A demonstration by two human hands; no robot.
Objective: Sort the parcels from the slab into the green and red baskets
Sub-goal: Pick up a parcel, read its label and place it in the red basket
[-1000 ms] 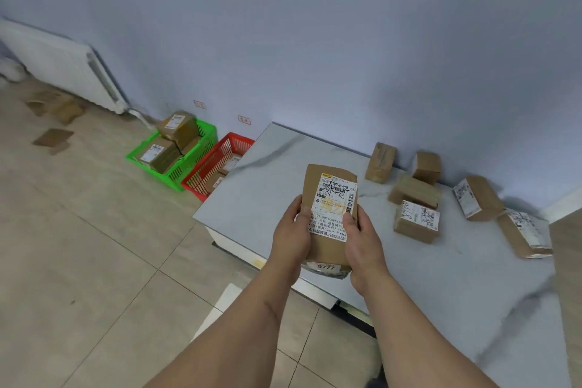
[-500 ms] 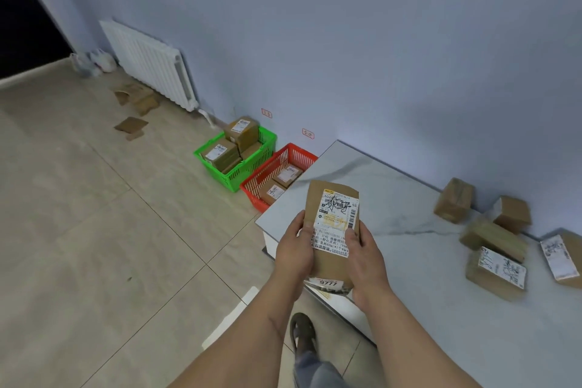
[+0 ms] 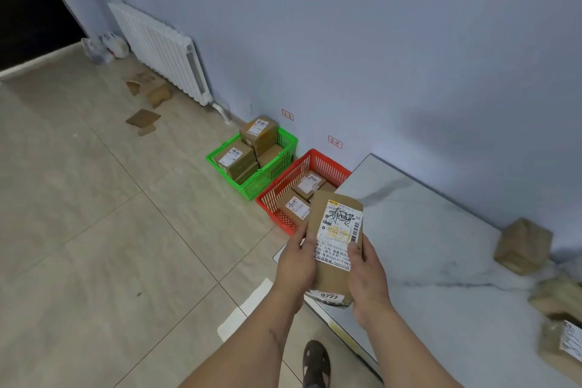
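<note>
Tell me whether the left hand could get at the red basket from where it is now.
Probably not yet. The left hand grips the parcel together with the right hand, so it is busy. The red basket sits on the floor beyond both hands, open-topped, with nothing in between; letting go and leaning forward would likely do it.

- Held parcel (image 3: 335, 239) — a flat brown cardboard packet with a white shipping label scrawled in black marker, upright, label facing up, gripped on its edges by the left hand (image 3: 296, 264) and right hand (image 3: 367, 274) above the desk's near corner.
- Green basket (image 3: 252, 161) — on the floor by the wall, stacked with labelled brown boxes.
- Red basket (image 3: 302, 189) — just beside the green one, touching the desk's end, holding a few labelled boxes.
- Desk (image 3: 441, 261) — a grey marbled slab with blurred brown parcels (image 3: 522, 246) along its far right side.
</note>
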